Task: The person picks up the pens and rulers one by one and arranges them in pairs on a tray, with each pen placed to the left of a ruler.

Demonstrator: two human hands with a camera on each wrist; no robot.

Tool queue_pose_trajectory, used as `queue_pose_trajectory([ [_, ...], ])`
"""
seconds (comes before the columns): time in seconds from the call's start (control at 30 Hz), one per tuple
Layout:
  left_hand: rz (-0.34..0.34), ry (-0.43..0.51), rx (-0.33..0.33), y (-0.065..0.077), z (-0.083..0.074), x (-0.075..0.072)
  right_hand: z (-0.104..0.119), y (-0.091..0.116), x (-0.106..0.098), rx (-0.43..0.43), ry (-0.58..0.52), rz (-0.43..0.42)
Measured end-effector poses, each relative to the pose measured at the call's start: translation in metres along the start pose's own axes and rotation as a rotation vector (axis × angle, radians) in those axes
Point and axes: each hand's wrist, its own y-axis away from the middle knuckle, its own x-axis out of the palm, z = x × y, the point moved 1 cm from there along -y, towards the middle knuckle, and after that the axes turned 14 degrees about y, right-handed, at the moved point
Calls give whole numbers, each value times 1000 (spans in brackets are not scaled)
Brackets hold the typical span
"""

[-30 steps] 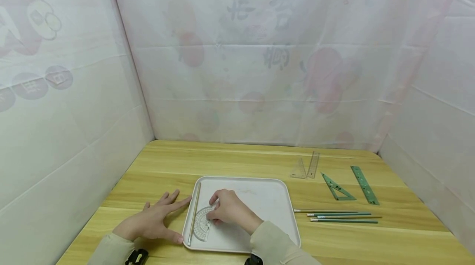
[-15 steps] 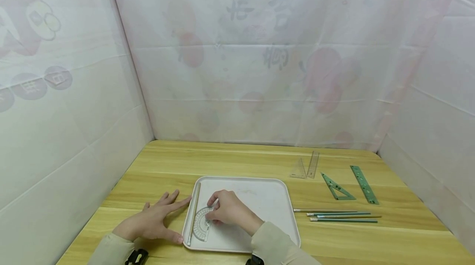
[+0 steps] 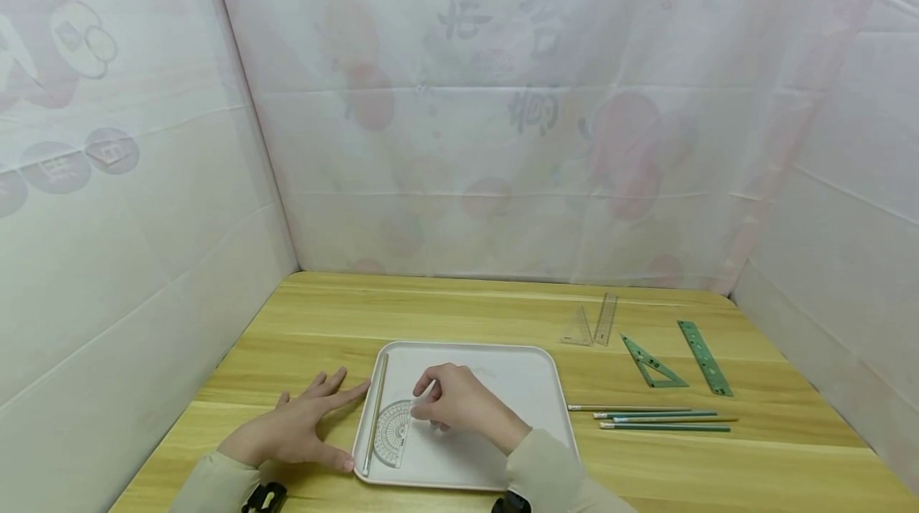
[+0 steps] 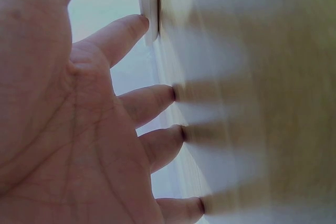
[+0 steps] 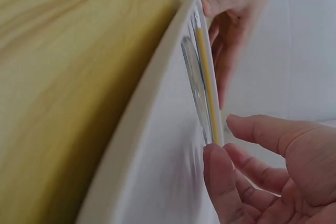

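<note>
My left hand (image 3: 296, 427) is spread flat on the table, index fingertip and thumb at the left rim of a white tray (image 3: 513, 385). Inside the tray along that rim lies a pencil (image 3: 376, 416), yellow in the right wrist view. Beside the pencil a clear plastic protractor (image 3: 391, 435) lies flat, its straight edge facing right. Just right of the protractor's upper end is my right hand (image 3: 463, 401), fingers loosely bent, thumb and index apart with nothing between them. In the right wrist view a fingertip (image 5: 212, 156) overlaps the protractor's near end.
Right of the tray lie several pencils (image 3: 668, 419). Behind them are a green set square (image 3: 652, 365) and a green ruler (image 3: 706, 357). A clear set square (image 3: 578, 329) and clear ruler (image 3: 606, 319) lie farther back. Fabric walls enclose the table.
My right hand has let go of the protractor and shifted slightly right, off its edge. The protractor stays beside the pencil. My left hand has not moved.
</note>
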Motion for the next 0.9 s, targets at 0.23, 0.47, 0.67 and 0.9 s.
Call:
queue_pose_trajectory([
  [0.23,1,5,-3,0,0,0,-14,6,-15,11,23,-12],
  [0.47,5,14,-2,1,-1,1,-27,15,-33,28,18,-27],
  [0.67,0,6,5,1,-1,1,-46,29,-51,66,-38,-51],
  [0.9,-4,8,5,2,2,0,-64,46,-68,95,-38,-115],
])
